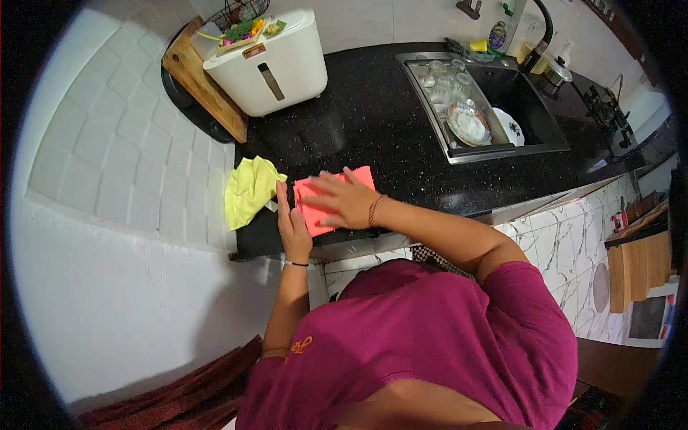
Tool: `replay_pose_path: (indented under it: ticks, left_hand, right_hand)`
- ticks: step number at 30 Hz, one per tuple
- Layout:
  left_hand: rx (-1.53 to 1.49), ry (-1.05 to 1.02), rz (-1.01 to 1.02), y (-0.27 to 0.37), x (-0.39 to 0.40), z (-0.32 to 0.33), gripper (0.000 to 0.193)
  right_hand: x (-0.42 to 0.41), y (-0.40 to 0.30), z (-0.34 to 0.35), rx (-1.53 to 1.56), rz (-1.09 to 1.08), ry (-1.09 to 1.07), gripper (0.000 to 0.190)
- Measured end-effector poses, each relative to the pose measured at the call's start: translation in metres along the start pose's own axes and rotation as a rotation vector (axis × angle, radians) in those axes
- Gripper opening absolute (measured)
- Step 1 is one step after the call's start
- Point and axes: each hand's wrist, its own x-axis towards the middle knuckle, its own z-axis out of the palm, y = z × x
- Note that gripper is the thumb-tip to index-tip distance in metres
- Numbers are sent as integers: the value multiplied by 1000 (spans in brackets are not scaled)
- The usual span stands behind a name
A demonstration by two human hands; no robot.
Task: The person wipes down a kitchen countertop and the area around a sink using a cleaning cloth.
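A folded coral-pink cloth lies flat on the black speckled countertop, close to its front edge. My right hand rests palm down over the cloth, fingers spread and slightly blurred. Along the cloth's left edge stands my left hand, held on its side with straight fingers and nothing gripped. Just left of that hand, a crumpled yellow cloth sits against the tiled wall. A small white tag shows beside the yellow cloth.
A white lidded container and a wooden board stand at the back left. On the right, a sink has a drain tray with glasses and a bowl. A black faucet rises behind it.
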Motion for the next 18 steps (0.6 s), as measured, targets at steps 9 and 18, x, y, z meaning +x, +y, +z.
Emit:
replay_pose_path:
  ticks: [9,18]
  left_hand:
    - [261,-21,-26,-1,2,0,50]
    - [382,4,-147,3,8,3,55]
  right_hand:
    - [32,92,-9,-228,327,-238,60]
    - [100,275,-45,-291,788,-58,60]
